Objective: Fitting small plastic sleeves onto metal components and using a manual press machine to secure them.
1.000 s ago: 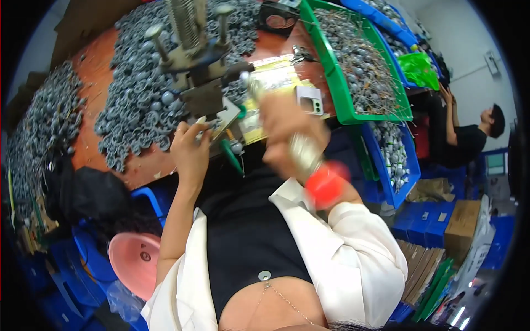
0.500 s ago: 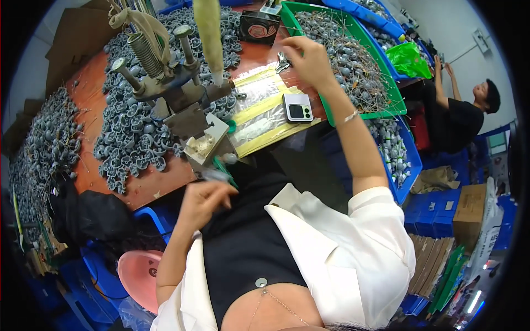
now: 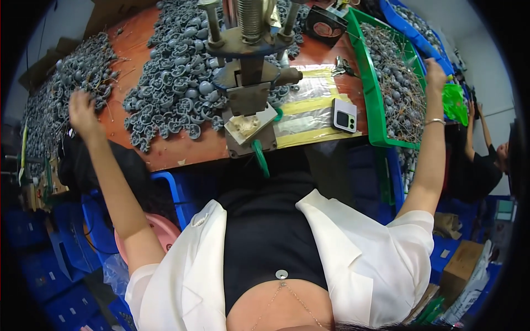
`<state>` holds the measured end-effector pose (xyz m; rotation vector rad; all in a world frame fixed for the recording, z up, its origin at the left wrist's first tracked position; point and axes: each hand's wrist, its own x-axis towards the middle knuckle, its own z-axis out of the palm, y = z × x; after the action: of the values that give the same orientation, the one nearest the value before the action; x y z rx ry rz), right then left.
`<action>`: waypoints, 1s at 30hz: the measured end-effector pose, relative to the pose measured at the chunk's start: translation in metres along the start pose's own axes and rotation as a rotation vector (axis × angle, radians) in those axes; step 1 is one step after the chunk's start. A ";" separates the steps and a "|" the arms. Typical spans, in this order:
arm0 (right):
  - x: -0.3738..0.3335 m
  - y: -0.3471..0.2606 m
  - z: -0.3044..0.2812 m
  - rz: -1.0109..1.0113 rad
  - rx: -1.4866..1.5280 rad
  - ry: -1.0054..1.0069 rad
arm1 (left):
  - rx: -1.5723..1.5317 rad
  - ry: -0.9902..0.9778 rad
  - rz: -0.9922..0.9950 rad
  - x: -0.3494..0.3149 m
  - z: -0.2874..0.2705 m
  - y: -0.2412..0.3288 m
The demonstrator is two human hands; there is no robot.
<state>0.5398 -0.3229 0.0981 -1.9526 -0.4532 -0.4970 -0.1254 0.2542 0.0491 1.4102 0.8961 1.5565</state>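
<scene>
My left hand reaches out to the left, at the edge of a heap of grey rounded parts with thin wires. Its fingers look stretched and somewhat apart, with nothing visible in them. On the far right, my right hand is raised by the outer rim of a green tray full of wired grey parts, near a blue bin. Its fingers are mostly hidden behind the back of the hand. Between my arms stands a metal press with a spring, above a pale block fixture.
Loose grey plastic shells cover the orange tabletop left of the press. Right of it lie a phone, keys and a small black fan. Another person is at the right. A pink basin stands below left.
My left hand has moved from beside my lap out to the left heap. My right hand has swung right, from over the table beside the green tray to its far side. The view has shifted.
</scene>
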 end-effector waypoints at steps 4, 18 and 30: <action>0.026 -0.064 -0.027 0.050 0.351 0.156 | 0.497 -0.589 0.337 -0.102 0.076 0.009; -0.147 -0.165 -0.047 0.205 1.159 -0.773 | 0.463 -0.497 0.444 -0.188 0.103 0.016; -0.307 -0.224 0.028 0.089 1.201 -0.956 | 0.285 -0.682 0.366 -0.286 0.130 0.019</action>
<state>0.1689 -0.2358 0.0944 -0.8827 -0.9587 0.7146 0.0083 -0.0192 -0.0329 2.2200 0.4620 1.0730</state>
